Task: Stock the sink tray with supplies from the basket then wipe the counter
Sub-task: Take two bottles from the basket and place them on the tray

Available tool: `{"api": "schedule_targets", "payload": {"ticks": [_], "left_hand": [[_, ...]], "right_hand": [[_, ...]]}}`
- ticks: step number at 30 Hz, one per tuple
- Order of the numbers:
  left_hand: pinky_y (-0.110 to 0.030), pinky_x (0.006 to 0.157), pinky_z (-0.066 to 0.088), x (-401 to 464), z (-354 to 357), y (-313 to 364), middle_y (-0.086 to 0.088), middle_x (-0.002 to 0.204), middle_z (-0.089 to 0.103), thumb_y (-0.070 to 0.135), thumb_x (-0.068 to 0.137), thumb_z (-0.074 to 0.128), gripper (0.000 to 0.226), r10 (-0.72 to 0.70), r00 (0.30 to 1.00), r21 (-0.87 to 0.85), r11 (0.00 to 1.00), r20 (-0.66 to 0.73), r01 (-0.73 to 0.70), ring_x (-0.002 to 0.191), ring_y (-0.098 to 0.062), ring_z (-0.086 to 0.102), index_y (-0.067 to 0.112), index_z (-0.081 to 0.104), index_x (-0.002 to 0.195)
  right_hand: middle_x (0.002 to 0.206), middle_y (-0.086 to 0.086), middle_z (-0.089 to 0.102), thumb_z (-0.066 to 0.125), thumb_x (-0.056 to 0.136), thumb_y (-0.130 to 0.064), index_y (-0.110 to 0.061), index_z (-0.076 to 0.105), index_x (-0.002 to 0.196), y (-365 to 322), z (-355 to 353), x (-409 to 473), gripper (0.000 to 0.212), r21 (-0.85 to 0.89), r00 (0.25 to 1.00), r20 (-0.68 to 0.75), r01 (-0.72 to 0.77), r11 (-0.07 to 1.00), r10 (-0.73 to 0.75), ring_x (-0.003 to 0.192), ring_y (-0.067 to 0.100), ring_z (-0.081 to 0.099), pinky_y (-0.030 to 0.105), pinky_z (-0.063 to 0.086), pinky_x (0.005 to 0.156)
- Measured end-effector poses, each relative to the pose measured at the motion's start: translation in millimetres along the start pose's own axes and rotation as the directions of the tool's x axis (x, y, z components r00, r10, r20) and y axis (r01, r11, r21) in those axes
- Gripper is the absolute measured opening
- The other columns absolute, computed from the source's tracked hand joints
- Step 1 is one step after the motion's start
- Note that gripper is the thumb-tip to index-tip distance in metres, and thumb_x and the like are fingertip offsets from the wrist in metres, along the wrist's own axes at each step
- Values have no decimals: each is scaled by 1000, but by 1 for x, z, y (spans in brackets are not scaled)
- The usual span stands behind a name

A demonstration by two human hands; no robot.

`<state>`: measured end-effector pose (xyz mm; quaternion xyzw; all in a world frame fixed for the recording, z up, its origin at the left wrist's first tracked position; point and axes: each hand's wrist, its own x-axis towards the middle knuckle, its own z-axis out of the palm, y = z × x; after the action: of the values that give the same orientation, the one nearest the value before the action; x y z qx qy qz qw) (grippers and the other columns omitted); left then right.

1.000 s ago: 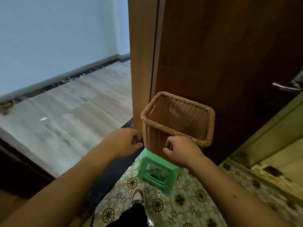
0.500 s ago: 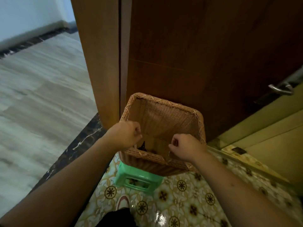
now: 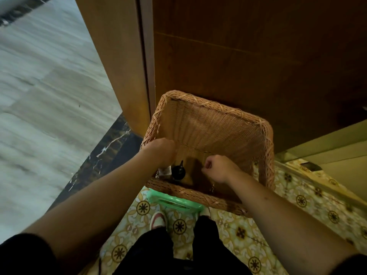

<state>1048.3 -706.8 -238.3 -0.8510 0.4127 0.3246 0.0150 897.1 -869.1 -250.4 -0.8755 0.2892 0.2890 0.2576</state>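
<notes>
A woven wicker basket (image 3: 218, 124) stands on a green plastic stool (image 3: 174, 201) against a wooden door. Both my hands reach into it from the near side. My left hand (image 3: 159, 151) is at the basket's left wall with its fingers curled downward and hidden behind the back of the hand. A pale item (image 3: 166, 171) lies just under it, and I cannot tell whether the hand holds it. Beside that item stands a black pump bottle (image 3: 178, 171). My right hand (image 3: 217, 167) hovers over the basket's middle as a fist, with nothing visible in it.
A brown wooden door (image 3: 248, 56) and its frame (image 3: 117, 66) rise right behind the basket. Patterned floor tiles (image 3: 258, 225) lie below, with my feet by the stool. A dark marble threshold (image 3: 103, 155) leads to pale wood flooring on the left.
My view has tilted down and closer to the basket. Both hands have moved from its near rim deeper into it, and the black bottle and pale item now show.
</notes>
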Motion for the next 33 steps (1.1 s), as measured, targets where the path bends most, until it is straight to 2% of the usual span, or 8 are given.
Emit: {"api": "schedule_targets", "payload": {"ticks": [3, 7, 12, 18, 21, 24, 30, 33], "left_hand": [[-38, 94, 49, 9, 9, 8, -3, 127, 59, 20, 84, 74, 47, 16, 995, 75, 997, 103, -23, 118, -26, 57, 19, 58, 128], [-30, 79, 45, 25, 24, 11, -8, 123, 59, 20, 90, 68, 44, -25, 968, 37, 999, 250, 17, 97, -19, 56, 14, 56, 132], [-36, 90, 49, 48, 44, 7, -9, 132, 54, 25, 92, 64, 48, -131, 953, -45, 988, 273, 149, 114, -28, 57, 14, 50, 137], [-35, 96, 48, 63, 51, 12, -15, 121, 68, 15, 93, 63, 24, -153, 922, -25, 985, 356, 173, 114, -30, 62, 4, 71, 113], [-34, 97, 47, 65, 53, 16, -15, 128, 64, 14, 99, 53, 29, -181, 928, 23, 983, 327, 184, 119, -30, 60, 3, 65, 123], [-36, 103, 47, 67, 53, 8, -13, 126, 66, 14, 95, 61, 31, -169, 942, -72, 978, 290, 197, 118, -27, 62, 5, 66, 124], [-31, 86, 50, 62, 38, 9, -11, 118, 67, 15, 95, 58, 26, -185, 964, -109, 972, 190, 208, 108, -25, 63, 8, 66, 119], [-29, 84, 51, 50, 25, 13, -3, 113, 66, 18, 93, 62, 24, -188, 980, -99, 976, 69, 194, 95, -13, 58, 17, 65, 117]], "right_hand": [[98, 0, 66, 65, 92, -35, -26, 67, 93, -2, 12, 29, 9, 8, 998, 56, 22, 1000, -23, 90, 20, 63, 28, 45, 69], [118, 5, 67, 67, 91, -26, -21, 65, 121, -7, 32, 68, 30, 60, 988, 127, 77, 995, -85, 103, 24, 62, 30, 48, 79], [131, 10, 61, 74, 87, -20, -27, 47, 142, -13, 53, 105, 62, 36, 958, 196, 209, 977, -212, 119, 31, 59, 42, 50, 97], [136, 15, 59, 68, 90, -13, -21, 56, 138, -14, 72, 122, 50, -54, 907, 267, 350, 935, -324, 123, 33, 57, 36, 47, 95], [135, 17, 60, 63, 92, -11, -17, 59, 135, -18, 76, 125, 44, -41, 900, 281, 357, 933, -332, 122, 35, 58, 41, 49, 99], [134, 16, 59, 60, 94, -12, -17, 59, 134, -20, 72, 126, 41, -67, 916, 240, 347, 935, -322, 120, 36, 58, 40, 49, 96], [135, 13, 49, 60, 94, -14, -19, 61, 131, -9, 29, 111, 38, -129, 928, 143, 362, 923, -344, 121, 37, 54, 40, 46, 100], [123, 10, 56, 68, 88, -18, -16, 68, 118, -7, -7, 95, 30, -181, 920, 90, 393, 902, -383, 111, 33, 59, 39, 51, 91]]}}
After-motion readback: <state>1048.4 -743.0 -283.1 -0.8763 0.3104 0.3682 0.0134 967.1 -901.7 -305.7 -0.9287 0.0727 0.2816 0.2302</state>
